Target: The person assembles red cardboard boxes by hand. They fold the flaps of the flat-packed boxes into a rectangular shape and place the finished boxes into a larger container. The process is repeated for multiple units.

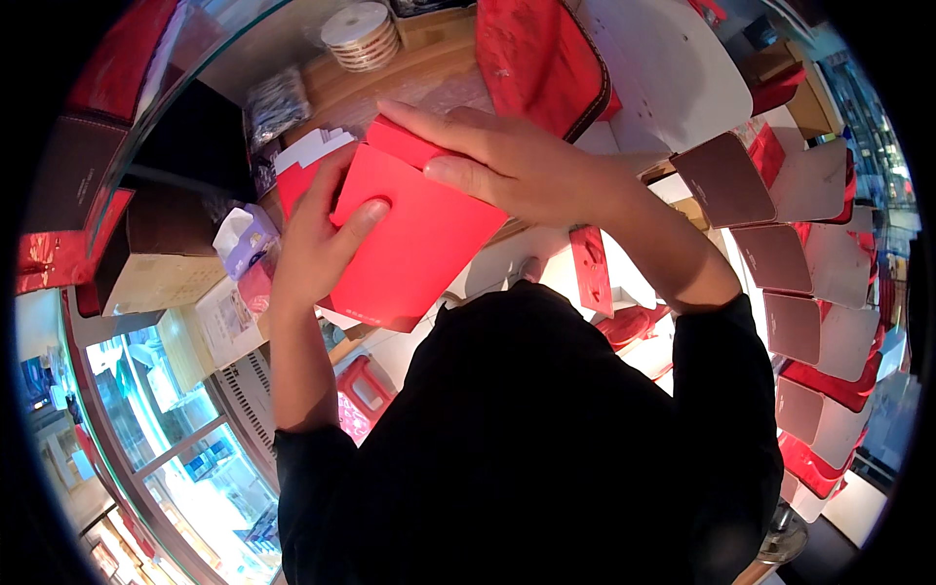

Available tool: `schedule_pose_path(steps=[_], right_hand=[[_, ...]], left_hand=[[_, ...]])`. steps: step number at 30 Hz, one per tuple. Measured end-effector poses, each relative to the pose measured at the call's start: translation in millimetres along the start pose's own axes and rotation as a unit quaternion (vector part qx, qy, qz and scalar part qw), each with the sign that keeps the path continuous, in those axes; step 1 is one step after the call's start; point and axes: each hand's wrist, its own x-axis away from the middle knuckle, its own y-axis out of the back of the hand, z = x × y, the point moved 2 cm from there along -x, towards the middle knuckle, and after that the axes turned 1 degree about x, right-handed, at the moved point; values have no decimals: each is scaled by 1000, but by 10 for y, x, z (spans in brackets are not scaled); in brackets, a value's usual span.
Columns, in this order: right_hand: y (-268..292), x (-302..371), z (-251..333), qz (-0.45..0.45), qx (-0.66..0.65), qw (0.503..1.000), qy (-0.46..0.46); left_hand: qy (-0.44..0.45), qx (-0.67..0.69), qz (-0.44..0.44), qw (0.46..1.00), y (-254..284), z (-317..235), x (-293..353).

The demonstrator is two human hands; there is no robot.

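Observation:
Both hands are on a bright red paper packet, flat-faced, with a narrow folded strip along its top edge and small print near the bottom. My left hand grips its left side, thumb lying across the front face. My right hand holds the top strip, thumb in front and fingers along the upper edge. Just beyond my left hand lie white cards with stepped edges and another red piece. Whether these touch the packet I cannot tell.
A wooden table holds a stack of white-and-brown discs and a clear plastic bag. A red bag stands beyond my right hand. At left are a tissue pack and a cardboard box. Brown-and-white flaps line the right.

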Motion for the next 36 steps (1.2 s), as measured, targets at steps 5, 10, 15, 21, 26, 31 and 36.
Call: schedule_pose_path(steps=[5, 10, 15, 21, 26, 31, 36], right_hand=[[-120, 5, -134, -52, -45, 996, 59], [-149, 1, -117, -62, -96, 993, 35], [-164, 15, -85, -69, -68, 995, 29], [-184, 25, -93, -54, -49, 997, -3], [-180, 28, -111, -51, -66, 996, -18], [-178, 41, -123, -48, -71, 996, -32], [-189, 66, -105, -63, -148, 987, -13]], left_hand=[[7, 14, 7, 1000, -29, 12, 3], [9, -7, 13, 1000, -15, 27, 13], [17, 2, 19, 1000, -20, 17, 16], [-10, -67, 15, 998, -32, 3, 23], [-16, -44, 41, 998, -39, 40, 22], [-12, -38, 50, 998, -50, 8, 31], [1, -33, 52, 998, -33, 14, 22]])
